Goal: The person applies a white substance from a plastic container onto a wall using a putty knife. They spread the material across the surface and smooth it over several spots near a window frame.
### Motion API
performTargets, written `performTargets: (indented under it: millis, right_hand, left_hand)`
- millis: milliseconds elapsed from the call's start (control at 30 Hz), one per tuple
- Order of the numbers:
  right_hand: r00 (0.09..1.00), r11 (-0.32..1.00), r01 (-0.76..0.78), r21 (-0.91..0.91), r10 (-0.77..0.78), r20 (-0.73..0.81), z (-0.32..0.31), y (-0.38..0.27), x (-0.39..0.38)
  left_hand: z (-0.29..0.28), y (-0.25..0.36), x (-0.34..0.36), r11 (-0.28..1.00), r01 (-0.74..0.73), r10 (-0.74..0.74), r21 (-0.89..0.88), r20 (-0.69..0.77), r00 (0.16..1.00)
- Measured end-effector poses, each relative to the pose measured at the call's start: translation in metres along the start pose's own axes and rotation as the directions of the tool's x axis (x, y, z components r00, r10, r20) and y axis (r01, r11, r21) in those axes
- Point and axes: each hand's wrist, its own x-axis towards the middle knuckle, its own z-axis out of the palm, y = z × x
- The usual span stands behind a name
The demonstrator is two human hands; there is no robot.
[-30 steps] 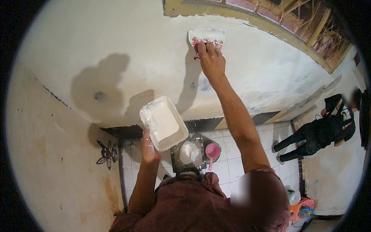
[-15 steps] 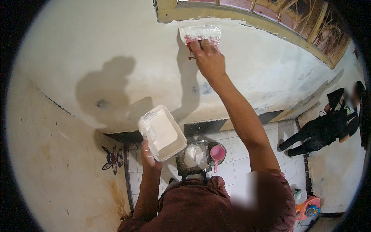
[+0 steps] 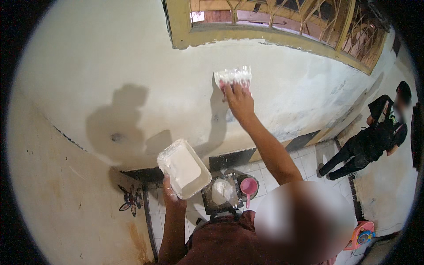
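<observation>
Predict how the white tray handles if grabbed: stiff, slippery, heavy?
Likely fairly stiff: the white tray looks boxy and unbent in the left hand. Possibly slippery: white smears mark its far-left end. Probably not very heavy: one hand supports it.

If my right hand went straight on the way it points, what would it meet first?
Going up along the wall, your right hand and its scraper would probably meet the yellow window frame first, though depth is hard to judge.

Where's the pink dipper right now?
In the head view, the pink dipper is below and right of centre, just right of the dark stand.
</observation>
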Motion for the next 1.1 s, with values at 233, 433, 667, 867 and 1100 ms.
performTargets:
  millis: [233,433,667,867,1100]
  right_hand:
    - [0.993,0.991,-0.118,-0.062,0.118,0.012,-0.020,0.056,0.032]
    - [0.999,0.999,-0.032,-0.014,0.033,0.021,-0.028,0.069,-0.029]
    - [0.964,0.967,-0.241,-0.078,0.248,0.092,-0.033,0.107,0.030]
    - [0.941,0.927,-0.333,0.172,0.339,-0.004,-0.041,0.079,-0.022]
    - [0.560,0.560,-0.782,0.273,0.824,-0.084,-0.032,0.207,0.019]
  left_hand:
    - [0.016,-0.006,-0.004,0.999,0.034,-0.034,-0.004,0.031,0.999]
    - [0.010,-0.008,-0.008,1.000,-0.018,0.017,-0.015,-0.013,1.000]
    - [0.031,-0.012,-0.015,1.000,0.006,-0.006,-0.003,-0.026,1.000]
    - [0.020,-0.014,-0.018,0.998,-0.069,0.070,0.011,-0.060,0.996]
    - [-0.003,0.002,-0.024,0.992,-0.127,0.126,-0.017,-0.072,0.989]
